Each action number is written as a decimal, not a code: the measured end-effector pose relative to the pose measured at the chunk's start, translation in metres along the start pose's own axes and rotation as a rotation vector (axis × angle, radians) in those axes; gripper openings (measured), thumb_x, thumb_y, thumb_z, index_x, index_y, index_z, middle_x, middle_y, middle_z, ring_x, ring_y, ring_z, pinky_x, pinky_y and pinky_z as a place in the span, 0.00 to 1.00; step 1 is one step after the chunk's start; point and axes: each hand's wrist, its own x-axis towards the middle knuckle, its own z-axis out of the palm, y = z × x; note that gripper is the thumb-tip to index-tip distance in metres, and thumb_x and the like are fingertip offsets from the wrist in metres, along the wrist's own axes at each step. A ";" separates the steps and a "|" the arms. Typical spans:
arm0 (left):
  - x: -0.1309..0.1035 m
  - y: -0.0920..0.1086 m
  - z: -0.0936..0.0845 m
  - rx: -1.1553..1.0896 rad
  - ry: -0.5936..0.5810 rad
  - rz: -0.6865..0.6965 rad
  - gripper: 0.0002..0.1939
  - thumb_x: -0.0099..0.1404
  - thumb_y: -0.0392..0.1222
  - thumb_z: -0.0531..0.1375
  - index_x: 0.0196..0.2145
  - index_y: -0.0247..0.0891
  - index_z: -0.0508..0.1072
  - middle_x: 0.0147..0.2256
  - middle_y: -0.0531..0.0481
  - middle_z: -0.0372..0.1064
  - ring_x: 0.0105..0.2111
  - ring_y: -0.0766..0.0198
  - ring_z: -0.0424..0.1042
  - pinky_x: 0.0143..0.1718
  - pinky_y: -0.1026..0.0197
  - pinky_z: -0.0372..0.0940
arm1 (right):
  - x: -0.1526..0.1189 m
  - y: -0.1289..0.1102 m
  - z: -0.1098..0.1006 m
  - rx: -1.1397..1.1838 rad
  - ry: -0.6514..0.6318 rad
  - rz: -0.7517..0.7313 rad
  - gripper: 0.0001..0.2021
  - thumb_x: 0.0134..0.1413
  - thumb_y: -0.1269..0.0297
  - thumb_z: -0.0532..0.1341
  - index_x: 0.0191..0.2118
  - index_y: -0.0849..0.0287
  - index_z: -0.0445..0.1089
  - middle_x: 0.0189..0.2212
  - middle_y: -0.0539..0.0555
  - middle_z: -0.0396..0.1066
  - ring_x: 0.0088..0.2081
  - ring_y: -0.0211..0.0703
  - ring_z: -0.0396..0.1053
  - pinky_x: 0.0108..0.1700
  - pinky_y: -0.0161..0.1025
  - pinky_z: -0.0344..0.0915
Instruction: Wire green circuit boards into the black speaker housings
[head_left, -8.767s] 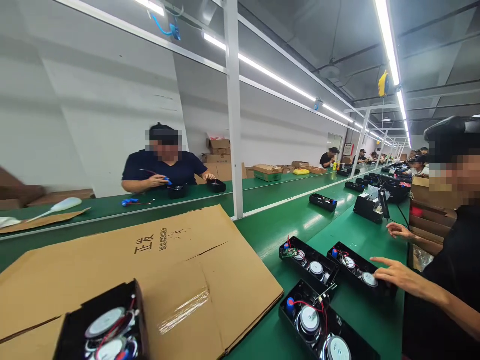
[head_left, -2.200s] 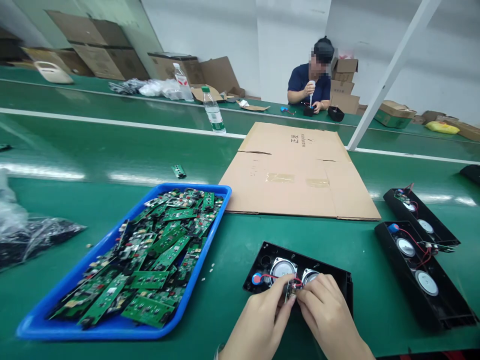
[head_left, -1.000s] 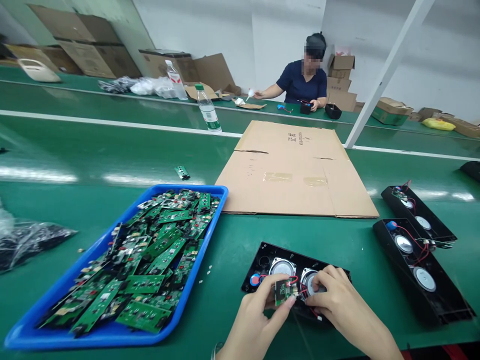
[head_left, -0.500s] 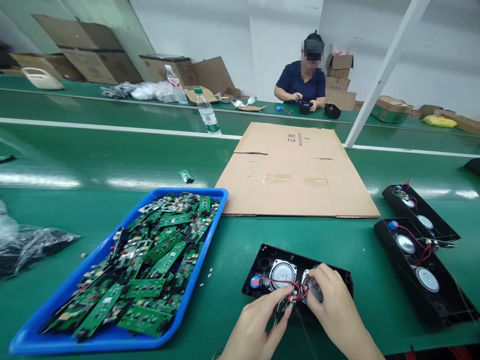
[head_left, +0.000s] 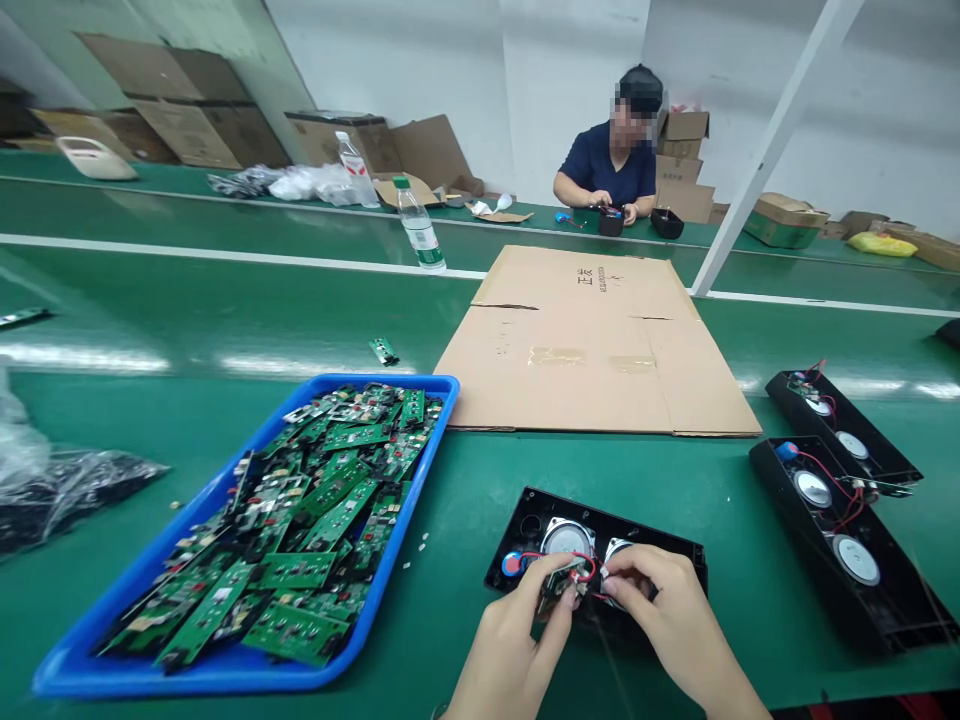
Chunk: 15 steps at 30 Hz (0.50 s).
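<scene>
A black speaker housing [head_left: 679, 548] lies in front of me, its inside facing up. A round speaker [head_left: 568, 537] sits in it, and a second one is partly covered by my right hand. My left hand [head_left: 517, 625] is closed on a small circuit board [head_left: 553, 582], held over the housing's near edge. Red wires [head_left: 585, 562] loop between the board and the housing, near a blue round part [head_left: 513, 564]. My right hand [head_left: 660, 600] pinches a small white wire connector [head_left: 605, 572] just right of the board.
A blue tray [head_left: 405, 530] heaped with green circuit boards stands at left. Flat cardboard [head_left: 600, 330] lies ahead. Two more speaker housings [head_left: 814, 540] rest at right. A bottle [head_left: 420, 225] stands beyond the tray. A person [head_left: 611, 165] works at the far bench.
My left hand has turned the circuit board up, so more of it shows. The right hand's fingers have closed into a pinch on the white connector, uncovering the wires beside it.
</scene>
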 end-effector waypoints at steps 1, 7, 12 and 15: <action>0.000 0.000 0.000 -0.008 -0.006 -0.017 0.10 0.67 0.40 0.51 0.45 0.45 0.67 0.30 0.54 0.76 0.29 0.62 0.77 0.27 0.68 0.71 | 0.000 0.001 0.001 -0.046 -0.002 -0.065 0.08 0.56 0.69 0.55 0.32 0.58 0.71 0.28 0.50 0.69 0.29 0.38 0.65 0.31 0.33 0.62; 0.006 0.003 0.000 -0.019 -0.048 -0.024 0.09 0.66 0.40 0.51 0.42 0.44 0.68 0.29 0.53 0.76 0.26 0.62 0.77 0.27 0.68 0.71 | -0.002 0.006 0.007 -0.270 0.067 -0.410 0.10 0.62 0.72 0.52 0.34 0.59 0.70 0.28 0.52 0.67 0.32 0.39 0.63 0.33 0.35 0.61; 0.009 0.004 -0.001 0.029 -0.069 -0.016 0.09 0.66 0.39 0.50 0.41 0.43 0.68 0.29 0.52 0.75 0.26 0.63 0.76 0.26 0.68 0.69 | 0.000 0.009 0.017 -0.475 0.235 -0.605 0.13 0.64 0.72 0.49 0.31 0.61 0.67 0.25 0.51 0.64 0.27 0.38 0.59 0.29 0.35 0.57; 0.011 0.005 -0.001 0.019 -0.094 -0.012 0.10 0.67 0.38 0.50 0.40 0.43 0.69 0.28 0.52 0.75 0.26 0.63 0.76 0.27 0.68 0.69 | 0.000 0.008 0.021 -0.639 0.311 -0.714 0.14 0.62 0.75 0.49 0.27 0.62 0.66 0.22 0.51 0.61 0.25 0.38 0.56 0.27 0.36 0.52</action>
